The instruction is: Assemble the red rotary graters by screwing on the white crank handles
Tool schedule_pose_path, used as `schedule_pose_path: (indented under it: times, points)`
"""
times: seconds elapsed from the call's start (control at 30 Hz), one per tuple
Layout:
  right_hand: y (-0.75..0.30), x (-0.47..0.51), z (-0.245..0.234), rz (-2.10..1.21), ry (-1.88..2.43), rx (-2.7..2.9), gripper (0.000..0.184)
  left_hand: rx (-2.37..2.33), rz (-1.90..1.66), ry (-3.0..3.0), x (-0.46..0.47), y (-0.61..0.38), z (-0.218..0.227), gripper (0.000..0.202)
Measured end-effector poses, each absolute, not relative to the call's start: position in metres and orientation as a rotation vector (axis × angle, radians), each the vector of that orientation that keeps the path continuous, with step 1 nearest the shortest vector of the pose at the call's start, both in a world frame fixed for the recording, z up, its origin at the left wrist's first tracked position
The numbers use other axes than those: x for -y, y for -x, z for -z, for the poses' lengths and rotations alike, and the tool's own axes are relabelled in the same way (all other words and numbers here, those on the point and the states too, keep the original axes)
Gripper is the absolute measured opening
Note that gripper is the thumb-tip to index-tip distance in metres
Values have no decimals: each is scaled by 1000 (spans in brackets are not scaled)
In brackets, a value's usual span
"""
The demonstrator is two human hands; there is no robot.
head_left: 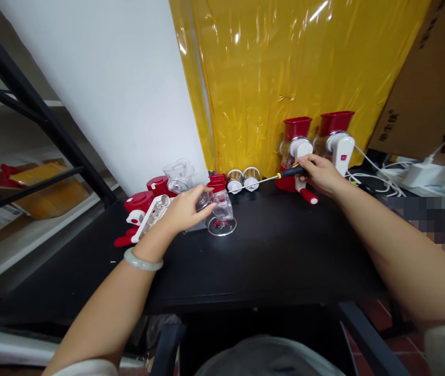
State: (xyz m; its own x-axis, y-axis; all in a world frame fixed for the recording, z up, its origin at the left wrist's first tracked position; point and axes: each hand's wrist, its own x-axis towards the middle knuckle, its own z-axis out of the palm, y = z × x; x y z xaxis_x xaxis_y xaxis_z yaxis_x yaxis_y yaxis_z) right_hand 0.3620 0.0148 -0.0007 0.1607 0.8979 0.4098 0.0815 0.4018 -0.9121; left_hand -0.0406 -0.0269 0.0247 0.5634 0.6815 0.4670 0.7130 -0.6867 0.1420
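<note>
A clear plastic housing [224,209] with a round rim is held over the black table by my left hand [189,206], thumb and fingers closed around its side. Small red and dark bits show through its rim; I cannot make out what they are. My right hand [320,173] grips a screwdriver [290,172] by its black and yellow handle. Its shaft points left, and the tip reaches the housing's upper right edge; whether they touch is unclear. Behind the housing are red plastic parts [217,181] and two metal grating drums [235,180] with white ends.
Two red and white rotary graters [335,136] stand at the back right, near white cables [386,180] and a power adapter [420,173]. At left lie red bases [139,201], a white crank arm [152,216] and another clear housing [178,176]. A yellow plastic curtain [253,94] hangs behind.
</note>
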Motion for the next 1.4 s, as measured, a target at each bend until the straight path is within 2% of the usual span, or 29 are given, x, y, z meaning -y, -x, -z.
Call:
schedule_pose_path:
  times: [0.6, 0.87, 1.1, 1.4]
  points:
    - [-354, -12, 7, -817, 1000, 1226, 44, 1227, 787, 2718, 28, 39, -24, 36]
    - [-353, -12, 5, -807, 1015, 1192, 40, 1239, 763, 2705, 28, 39, -25, 39]
    - [-351, -12, 1, -638, 1023, 1215, 27, 1231, 766, 2700, 28, 39, -24, 38]
    - [-354, -10, -3, -635, 1045, 1193, 26, 1220, 765, 2691, 27, 39, -23, 38]
